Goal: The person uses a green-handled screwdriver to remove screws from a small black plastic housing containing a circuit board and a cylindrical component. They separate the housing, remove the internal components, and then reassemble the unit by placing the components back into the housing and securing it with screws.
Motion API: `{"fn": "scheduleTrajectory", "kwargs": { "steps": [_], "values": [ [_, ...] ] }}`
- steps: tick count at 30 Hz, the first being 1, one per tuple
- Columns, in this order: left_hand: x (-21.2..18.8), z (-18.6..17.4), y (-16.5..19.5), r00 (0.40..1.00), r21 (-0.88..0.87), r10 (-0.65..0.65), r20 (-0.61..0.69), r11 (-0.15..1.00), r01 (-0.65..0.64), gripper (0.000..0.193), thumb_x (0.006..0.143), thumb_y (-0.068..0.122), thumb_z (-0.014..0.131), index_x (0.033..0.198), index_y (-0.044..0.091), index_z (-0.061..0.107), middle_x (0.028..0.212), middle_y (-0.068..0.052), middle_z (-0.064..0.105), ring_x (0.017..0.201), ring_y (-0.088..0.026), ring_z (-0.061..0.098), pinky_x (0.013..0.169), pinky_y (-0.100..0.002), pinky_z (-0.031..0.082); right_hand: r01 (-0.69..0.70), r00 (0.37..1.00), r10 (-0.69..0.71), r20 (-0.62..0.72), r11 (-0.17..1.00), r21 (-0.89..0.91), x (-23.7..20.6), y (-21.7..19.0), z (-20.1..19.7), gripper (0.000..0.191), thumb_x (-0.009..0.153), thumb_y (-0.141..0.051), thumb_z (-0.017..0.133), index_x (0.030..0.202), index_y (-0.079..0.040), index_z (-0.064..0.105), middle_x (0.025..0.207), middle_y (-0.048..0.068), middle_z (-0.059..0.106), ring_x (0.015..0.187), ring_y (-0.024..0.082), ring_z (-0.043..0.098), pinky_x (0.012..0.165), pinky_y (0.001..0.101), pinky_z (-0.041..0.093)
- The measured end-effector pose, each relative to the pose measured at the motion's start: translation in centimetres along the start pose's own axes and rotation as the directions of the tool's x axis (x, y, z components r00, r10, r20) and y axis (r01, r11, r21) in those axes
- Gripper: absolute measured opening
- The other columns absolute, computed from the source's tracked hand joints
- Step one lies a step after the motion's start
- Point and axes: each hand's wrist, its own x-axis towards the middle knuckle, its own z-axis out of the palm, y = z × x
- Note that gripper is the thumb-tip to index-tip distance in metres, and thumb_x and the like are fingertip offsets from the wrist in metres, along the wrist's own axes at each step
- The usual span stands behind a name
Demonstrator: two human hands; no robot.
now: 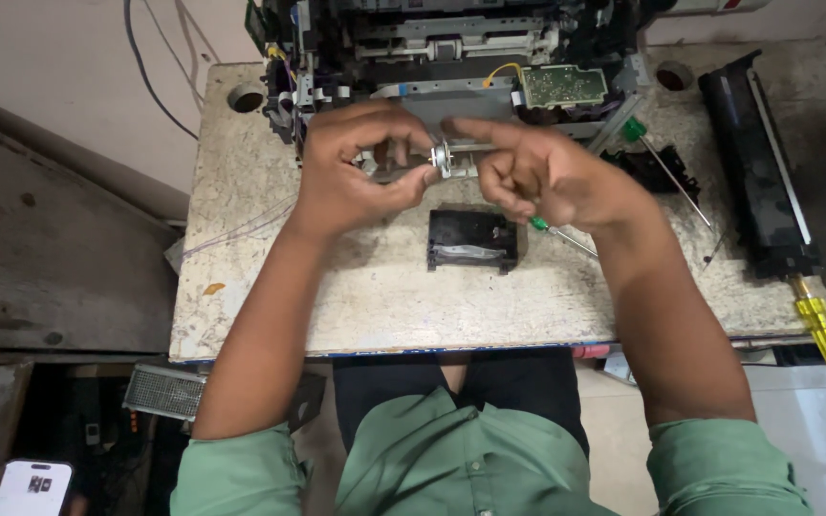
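Just before the dismantled printer [451, 57], both hands, left hand [351, 167] and right hand [537, 172], pinch a small, probably light, stiff gear-and-shaft assembly [444, 158] by its ends.

Worn, speckled matt worktop [270, 287], glossy black plastic block [471, 239], shiny metal shaft [451, 159]

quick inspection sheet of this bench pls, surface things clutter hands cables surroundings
surface: worn pale worktable, holes at its back corners
job's things: small metal shaft part held between both hands; opened printer chassis behind
clutter: black module, green-handled screwdriver, yellow-handled screwdriver, long black unit
hands: left hand pinching the part; right hand touching it, small green screwdriver tucked in the fingers
cables: blue cable along the wall
surroundings: phone lower left
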Motion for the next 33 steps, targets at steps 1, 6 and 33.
{"fn": "scheduleTrajectory", "kwargs": {
  "steps": [1, 6, 33],
  "values": [
    [0.0, 0.0, 0.1, 1.0, -0.015, -0.017, 0.009, 1.0, 0.017, 0.019, 0.084, 0.008, 0.085, 0.099, 0.008, 0.075, 0.094, -0.004, 0.074, 0.073, -0.007, 0.065, 0.06, -0.021, 0.054, -0.017, 0.999, 0.014, 0.038, 0.996, 0.086, -0.2, -0.2, -0.1, 0.118, 0.082, -0.05, 0.086, 0.169, 0.0, 0.024, 0.081, -0.001, 0.054, 0.067, 0.007, 0.049, 0.058, 0.0192, 0.044],
    [0.5, 0.0, 0.4, 0.998, -0.017, 0.053, 0.032, 0.999, -0.052, 0.019, 0.083, 0.008, 0.086, 0.098, 0.008, 0.075, 0.093, -0.004, 0.074, 0.073, -0.008, 0.065, 0.063, -0.022, 0.054, 0.052, 0.997, -0.047, 0.062, 0.996, -0.074, -0.5, -0.4, -0.2, 0.111, 0.086, -0.064, 0.076, 0.165, -0.005, 0.027, 0.081, -0.002, 0.047, 0.064, 0.007, 0.042, 0.054, 0.0208, 0.039],
    [0.8, 0.6, 0.2, 0.984, -0.002, 0.142, 0.109, 0.99, -0.143, 0.017, 0.084, 0.012, 0.085, 0.097, 0.007, 0.075, 0.093, -0.006, 0.075, 0.078, -0.013, 0.07, 0.068, -0.025, 0.06, 0.065, 0.98, -0.145, -0.137, 0.881, -0.469, 0.3, 0.2, 0.4, 0.085, 0.072, -0.033, 0.09, 0.143, -0.005, 0.053, 0.111, 0.009, 0.073, 0.073, 0.007, 0.068, 0.06, 0.0199, 0.057]
  ]
}}
